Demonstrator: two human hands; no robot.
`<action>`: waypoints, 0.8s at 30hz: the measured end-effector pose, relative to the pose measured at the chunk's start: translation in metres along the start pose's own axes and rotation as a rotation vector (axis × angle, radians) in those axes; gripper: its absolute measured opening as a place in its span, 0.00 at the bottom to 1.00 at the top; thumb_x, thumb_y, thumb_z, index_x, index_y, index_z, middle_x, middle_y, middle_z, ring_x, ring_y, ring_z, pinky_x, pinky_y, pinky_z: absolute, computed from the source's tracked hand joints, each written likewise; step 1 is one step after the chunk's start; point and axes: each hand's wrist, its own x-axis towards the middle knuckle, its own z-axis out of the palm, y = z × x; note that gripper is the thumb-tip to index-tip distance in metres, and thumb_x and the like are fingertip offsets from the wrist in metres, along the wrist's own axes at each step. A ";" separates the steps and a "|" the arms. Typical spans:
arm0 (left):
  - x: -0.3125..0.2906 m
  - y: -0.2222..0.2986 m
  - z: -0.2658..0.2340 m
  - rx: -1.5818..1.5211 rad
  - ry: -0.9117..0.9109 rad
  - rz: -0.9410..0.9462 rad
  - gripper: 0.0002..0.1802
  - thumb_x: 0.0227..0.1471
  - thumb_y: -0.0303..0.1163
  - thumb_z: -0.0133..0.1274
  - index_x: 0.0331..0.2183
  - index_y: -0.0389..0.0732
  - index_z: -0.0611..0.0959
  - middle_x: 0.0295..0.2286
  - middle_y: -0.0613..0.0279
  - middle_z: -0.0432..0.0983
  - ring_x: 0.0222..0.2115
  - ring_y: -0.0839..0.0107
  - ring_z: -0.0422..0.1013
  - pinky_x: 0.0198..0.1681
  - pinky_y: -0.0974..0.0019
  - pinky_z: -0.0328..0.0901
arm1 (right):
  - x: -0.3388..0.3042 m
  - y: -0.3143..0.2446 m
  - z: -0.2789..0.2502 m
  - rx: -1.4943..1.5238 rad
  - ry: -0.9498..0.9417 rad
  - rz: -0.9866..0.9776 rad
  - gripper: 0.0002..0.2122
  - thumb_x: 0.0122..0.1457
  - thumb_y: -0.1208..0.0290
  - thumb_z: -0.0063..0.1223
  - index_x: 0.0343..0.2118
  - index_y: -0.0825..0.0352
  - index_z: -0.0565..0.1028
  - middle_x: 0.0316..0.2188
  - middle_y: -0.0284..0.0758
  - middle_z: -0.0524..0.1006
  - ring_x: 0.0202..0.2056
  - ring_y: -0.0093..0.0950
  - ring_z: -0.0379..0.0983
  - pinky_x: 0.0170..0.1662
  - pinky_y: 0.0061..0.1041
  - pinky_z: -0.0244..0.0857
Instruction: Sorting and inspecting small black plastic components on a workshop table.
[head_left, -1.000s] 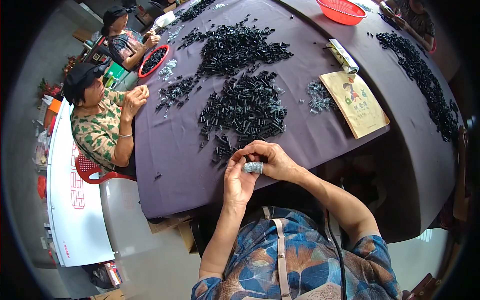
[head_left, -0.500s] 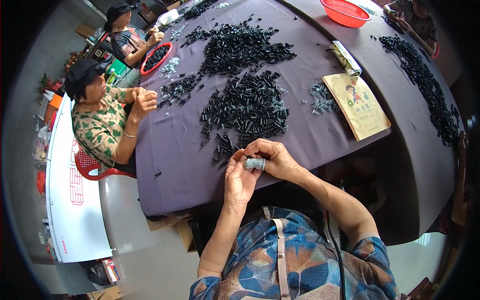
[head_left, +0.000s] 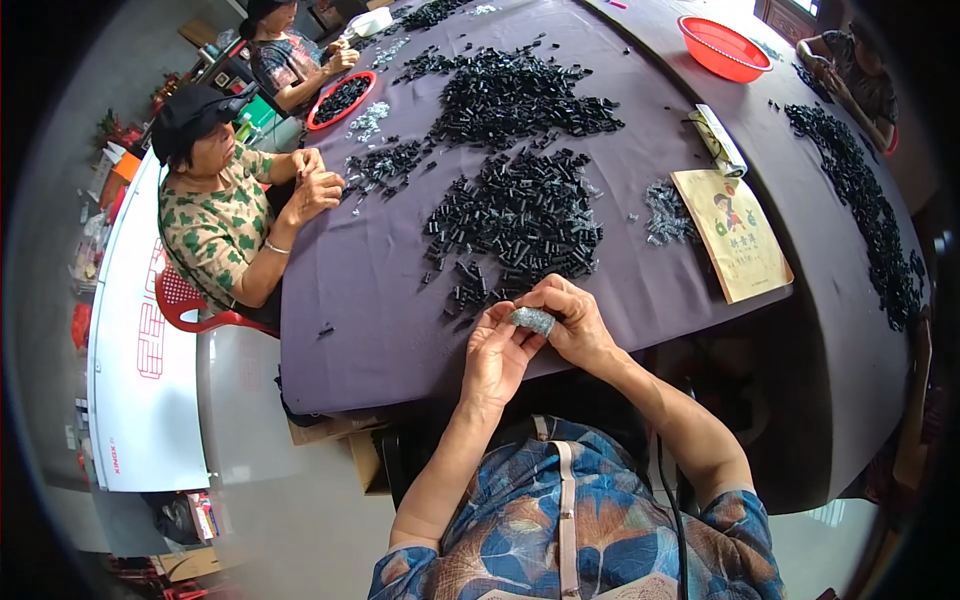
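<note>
My left hand (head_left: 494, 362) and my right hand (head_left: 577, 325) meet over the table's near edge, fingertips close together in a pinch. A grey, speckled sleeve-like wrap (head_left: 534, 320) lies between them, seemingly around my right thumb. Whatever my fingertips hold is too small or too hidden to name. Just beyond my hands spreads a heap of small black tube-shaped pieces (head_left: 515, 220), a few of them scattered near my left fingers.
Another black heap (head_left: 520, 95) lies farther back. Small clear pieces (head_left: 668, 212) sit beside a yellow booklet (head_left: 735, 235). A red basket (head_left: 725, 50) stands far right; a red-rimmed tray (head_left: 343, 100) is at left. Co-workers sit left and far right, one in a patterned shirt (head_left: 215, 235) nearby.
The whole scene has shifted slightly right in the picture. My hands stay together at the table edge, and the grey wrap has tilted a little.
</note>
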 end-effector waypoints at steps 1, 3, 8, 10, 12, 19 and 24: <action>-0.001 0.001 0.001 0.022 -0.013 -0.009 0.09 0.54 0.28 0.54 0.38 0.47 0.75 0.40 0.64 0.73 0.41 0.70 0.69 0.47 0.59 0.65 | 0.000 -0.001 0.000 -0.012 0.005 0.010 0.06 0.51 0.81 0.56 0.33 0.70 0.76 0.30 0.35 0.73 0.33 0.27 0.73 0.36 0.23 0.67; -0.002 0.001 0.003 0.041 -0.026 -0.018 0.08 0.54 0.29 0.54 0.38 0.49 0.76 0.40 0.66 0.73 0.42 0.70 0.69 0.48 0.59 0.64 | 0.001 -0.005 -0.001 -0.048 0.006 0.010 0.06 0.51 0.81 0.55 0.33 0.70 0.76 0.30 0.35 0.73 0.33 0.28 0.73 0.36 0.23 0.67; -0.001 0.001 0.005 0.024 -0.018 -0.010 0.09 0.54 0.29 0.54 0.39 0.46 0.74 0.37 0.62 0.74 0.38 0.70 0.72 0.47 0.58 0.67 | 0.001 -0.004 -0.001 -0.052 0.030 0.000 0.07 0.51 0.82 0.53 0.35 0.71 0.75 0.30 0.36 0.74 0.33 0.29 0.73 0.36 0.24 0.67; 0.000 0.001 0.003 0.026 -0.019 -0.013 0.09 0.54 0.29 0.54 0.39 0.46 0.74 0.36 0.62 0.75 0.38 0.69 0.72 0.47 0.58 0.67 | 0.002 -0.004 -0.003 -0.066 0.031 0.023 0.07 0.51 0.82 0.53 0.35 0.71 0.75 0.30 0.36 0.74 0.33 0.29 0.73 0.36 0.23 0.67; 0.000 0.002 0.003 0.035 -0.009 -0.019 0.08 0.55 0.27 0.52 0.39 0.46 0.75 0.34 0.60 0.77 0.38 0.66 0.74 0.46 0.56 0.68 | 0.003 -0.005 -0.006 -0.087 0.042 0.045 0.07 0.53 0.83 0.52 0.36 0.71 0.74 0.31 0.35 0.74 0.33 0.25 0.73 0.37 0.22 0.66; 0.001 0.003 0.002 0.044 -0.049 -0.011 0.08 0.55 0.25 0.51 0.39 0.44 0.74 0.33 0.59 0.77 0.38 0.64 0.74 0.44 0.57 0.69 | 0.011 0.013 -0.027 0.110 0.276 0.140 0.05 0.55 0.82 0.52 0.35 0.68 0.75 0.26 0.27 0.74 0.28 0.14 0.67 0.33 0.16 0.64; 0.000 0.002 0.003 0.065 -0.049 0.002 0.08 0.55 0.25 0.50 0.39 0.44 0.75 0.33 0.59 0.77 0.38 0.64 0.74 0.44 0.57 0.69 | 0.017 0.019 -0.048 0.091 0.392 0.164 0.07 0.56 0.83 0.51 0.37 0.69 0.74 0.28 0.27 0.75 0.30 0.13 0.67 0.35 0.15 0.63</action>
